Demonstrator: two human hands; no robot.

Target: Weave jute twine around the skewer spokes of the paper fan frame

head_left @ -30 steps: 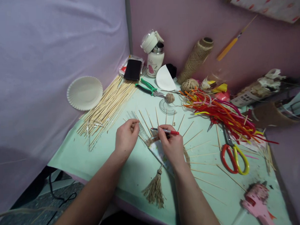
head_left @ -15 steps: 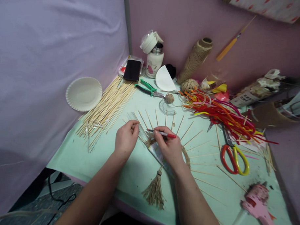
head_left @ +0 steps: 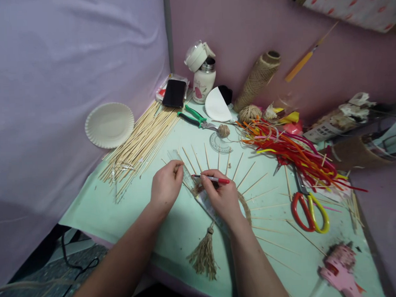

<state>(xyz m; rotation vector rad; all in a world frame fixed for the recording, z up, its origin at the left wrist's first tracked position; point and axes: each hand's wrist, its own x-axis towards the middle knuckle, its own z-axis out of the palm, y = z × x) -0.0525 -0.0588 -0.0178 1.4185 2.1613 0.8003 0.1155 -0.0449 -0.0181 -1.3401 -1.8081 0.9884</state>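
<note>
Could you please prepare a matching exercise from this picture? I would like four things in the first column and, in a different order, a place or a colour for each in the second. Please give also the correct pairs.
Things
1. pen
2. clear ruler
3. scissors
4. tassel

Places and colours
A. one red handle loop and one yellow
B. by the fingertips of the left hand
C. light brown, lying between the two forearms
D. held in the right hand

Correct pairs: 1-D, 2-B, 3-A, 4-C
</note>
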